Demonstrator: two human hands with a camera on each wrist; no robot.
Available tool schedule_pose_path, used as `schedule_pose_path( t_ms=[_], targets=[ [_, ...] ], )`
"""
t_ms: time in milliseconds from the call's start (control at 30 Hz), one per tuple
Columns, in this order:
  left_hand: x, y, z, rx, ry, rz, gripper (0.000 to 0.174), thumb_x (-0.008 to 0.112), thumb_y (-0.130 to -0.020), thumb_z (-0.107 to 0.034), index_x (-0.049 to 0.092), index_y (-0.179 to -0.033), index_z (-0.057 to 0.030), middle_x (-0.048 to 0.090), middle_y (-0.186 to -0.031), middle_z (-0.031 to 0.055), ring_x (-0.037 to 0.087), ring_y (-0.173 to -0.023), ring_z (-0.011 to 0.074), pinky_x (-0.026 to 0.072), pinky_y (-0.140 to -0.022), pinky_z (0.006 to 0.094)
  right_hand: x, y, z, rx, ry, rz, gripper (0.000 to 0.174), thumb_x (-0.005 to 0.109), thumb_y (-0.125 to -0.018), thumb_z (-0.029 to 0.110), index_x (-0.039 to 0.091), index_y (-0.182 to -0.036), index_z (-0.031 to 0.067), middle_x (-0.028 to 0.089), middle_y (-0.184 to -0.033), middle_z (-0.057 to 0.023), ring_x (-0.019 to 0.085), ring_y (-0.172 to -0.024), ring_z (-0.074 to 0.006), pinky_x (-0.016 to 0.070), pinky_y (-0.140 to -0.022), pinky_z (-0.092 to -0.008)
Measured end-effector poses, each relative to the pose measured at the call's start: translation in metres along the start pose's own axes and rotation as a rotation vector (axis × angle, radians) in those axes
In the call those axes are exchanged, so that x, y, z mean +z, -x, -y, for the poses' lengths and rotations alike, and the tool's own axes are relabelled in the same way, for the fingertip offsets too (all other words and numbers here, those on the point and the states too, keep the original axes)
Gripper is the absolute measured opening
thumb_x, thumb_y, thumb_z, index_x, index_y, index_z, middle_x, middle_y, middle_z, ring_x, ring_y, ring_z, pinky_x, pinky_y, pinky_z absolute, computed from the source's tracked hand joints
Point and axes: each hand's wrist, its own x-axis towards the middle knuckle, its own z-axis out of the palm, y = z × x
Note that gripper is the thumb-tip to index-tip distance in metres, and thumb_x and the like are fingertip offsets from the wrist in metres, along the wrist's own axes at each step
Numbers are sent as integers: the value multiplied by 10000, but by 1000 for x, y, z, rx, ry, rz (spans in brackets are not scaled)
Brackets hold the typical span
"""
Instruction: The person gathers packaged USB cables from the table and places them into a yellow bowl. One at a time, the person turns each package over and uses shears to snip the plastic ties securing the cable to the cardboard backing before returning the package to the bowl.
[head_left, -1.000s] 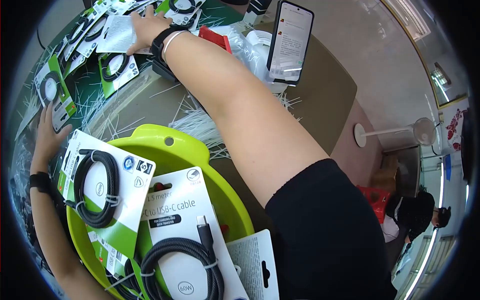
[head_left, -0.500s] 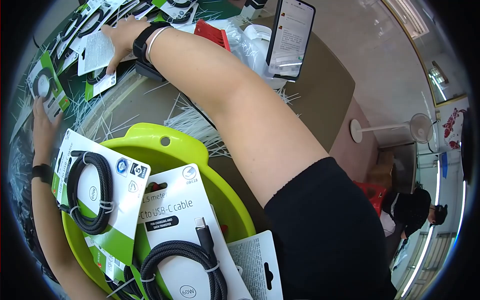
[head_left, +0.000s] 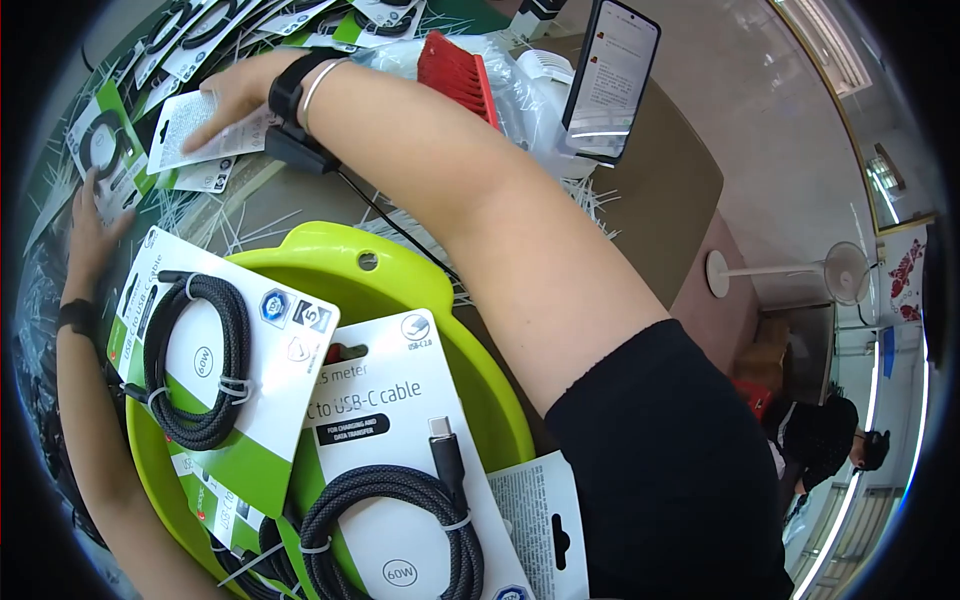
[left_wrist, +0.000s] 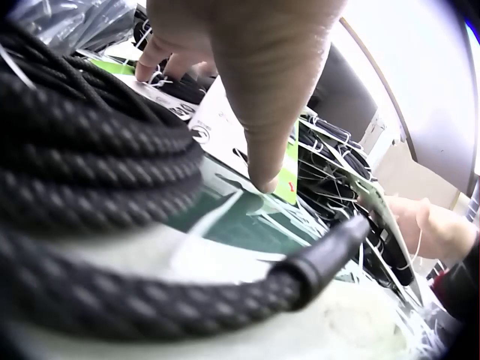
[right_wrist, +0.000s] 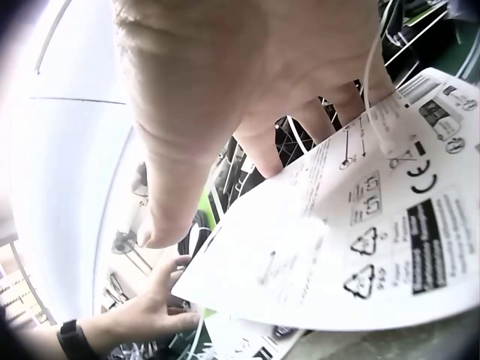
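My right hand (head_left: 235, 90) holds a carded USB-C cable (head_left: 240, 140), its printed white back facing up. In the right wrist view the fingers (right_wrist: 262, 146) reach behind the far edge of the card, and the thumb points down at the near side. My left hand (head_left: 92, 240) is at the far left, its fingers resting on the lower part of another carded cable (head_left: 103, 145), which lies front up. In the left wrist view the thumb (left_wrist: 262, 157) stands apart from the fingers. Another card (head_left: 210, 178) lies partly under the one my right hand holds.
A lime-green basin (head_left: 300, 255) full of carded cables stands close in front. More carded cables (head_left: 205, 35) pile up at the back left, with loose white ties around them. A red brush (head_left: 455, 80), clear plastic bags and a propped phone (head_left: 612, 85) stand beyond my right arm.
My right hand has come nearer from the pile, bringing the card with its back up over another card. The left hand stays at its card. The view has shifted slightly.
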Motion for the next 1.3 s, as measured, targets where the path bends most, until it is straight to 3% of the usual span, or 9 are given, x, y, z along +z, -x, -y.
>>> schedule_pose_path(
  t_ms=[267, 433, 467, 633, 700, 767, 900, 1033, 1300],
  targets=[
    [-5, -14, -31, -290, 113, 127, 662, 673, -746, -184, 362, -1326, -113, 573, -1151, 224, 582, -1029, 366, 452, -888, 413, -21, 24, 21, 76, 58, 234, 802, 825, -569, 488, 588, -1165, 7, 654, -1036, -138, 647, -889, -248, 495, -802, -322],
    [-42, -10, -43, -389, 385, 107, 539, 649, -747, -147, 455, -1249, -194, 624, -961, 162, 634, -862, 266, 492, -767, 345, -46, 40, 45, -72, 150, -65, 564, 741, -690, 430, 643, -1036, -4, 664, -964, -166, 653, -843, -228, 507, -719, -338],
    [-45, -9, -37, -362, 448, 117, 533, 650, -750, -151, 462, -1248, -198, 620, -926, 159, 630, -828, 254, 492, -757, 341, -76, 62, 52, -119, -1, 69, 327, 627, -808, 199, 610, -1107, 67, 643, -1060, -115, 618, -873, -241, 493, -750, -354],
    [-159, -15, -108, -368, 406, -283, 477, 592, -746, -61, 477, -1209, -70, 595, -993, 108, 558, -904, 176, 444, -804, 286, -118, 94, 61, -538, -1226, -126, 303, 568, -906, 182, 553, -1128, -23, 646, -1001, -95, 622, -822, -171, 497, -738, -286],
    [-201, -9, -120, -402, 438, -406, 481, 575, -713, -20, 484, -1185, -41, 587, -1018, 116, 544, -969, 186, 424, -872, 283, -132, 134, 96, -513, -1109, -254, 298, 550, -916, 171, 542, -1143, -22, 644, -1005, -96, 624, -837, -170, 500, -748, -288],
    [-235, 10, -122, -354, 975, -397, 423, 523, -840, 37, 408, -1234, -67, 518, -799, 2, 466, -576, 41, 391, -486, 190, -129, 170, 116, -482, -1002, -381, 294, 531, -926, 160, 530, -1157, -21, 641, -1010, -96, 626, -851, -170, 504, -759, -290],
    [-293, 77, -179, -331, 990, -117, 459, 617, -804, -139, 474, -1235, -72, 578, -1057, 77, 592, -806, 195, 484, -724, 292, -101, 205, 81, -315, -530, 148, 492, 735, -754, 285, 596, -1161, 47, 670, -954, -110, 642, -869, -159, 507, -742, -283],
    [-283, 145, -228, -404, 865, 187, 284, 573, -854, -125, 503, -1109, -23, 498, -1077, 29, 502, -960, 112, 408, -829, 224, -44, 284, 147, -558, 81, -172, 486, 697, -794, 267, 551, -1198, 39, 597, -1156, -146, 602, -1012, -223, 488, -824, -334],
    [-267, 219, -195, -550, 950, -163, 62, 516, -943, -120, 499, -966, -65, 491, -897, -23, 458, -842, 40, 368, -761, 187, -56, 331, -8, 45, 192, -1439, 618, 757, -709, 315, 520, -1173, -18, 550, -1134, -203, 497, -1104, -346, 404, -932, -430]
  ],
)
